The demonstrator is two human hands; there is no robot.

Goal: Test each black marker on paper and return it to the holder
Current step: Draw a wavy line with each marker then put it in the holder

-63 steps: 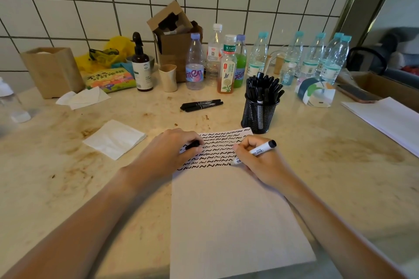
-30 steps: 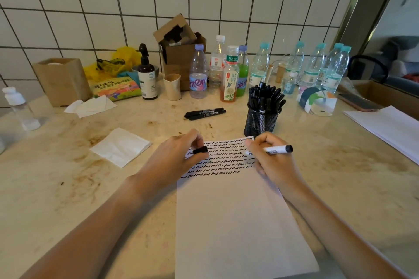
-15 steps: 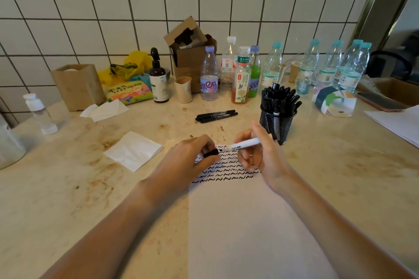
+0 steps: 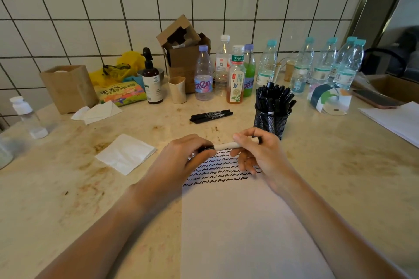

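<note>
A white-barrelled marker (image 4: 225, 145) lies level between my two hands, just above the top of the paper (image 4: 244, 229). My right hand (image 4: 260, 154) grips the barrel's right part. My left hand (image 4: 181, 161) pinches the black cap (image 4: 205, 148), which sits on the marker's left end. Rows of black squiggles (image 4: 217, 171) cover the upper part of the sheet. The black mesh holder (image 4: 271, 121), full of several black markers, stands just behind my right hand. Two more black markers (image 4: 211, 116) lie on the counter behind my left hand.
A folded white napkin (image 4: 125, 153) lies left of the paper. Several bottles (image 4: 235, 75), a cup (image 4: 177, 89), cardboard boxes (image 4: 184, 52) and a snack pack (image 4: 120, 94) line the tiled wall. A paper stack (image 4: 394, 121) and a phone (image 4: 374, 98) sit at the right.
My right hand lifted the marker off the paper and turned it level. My left hand brought the cap to its tip, and the cap now sits on the end.
</note>
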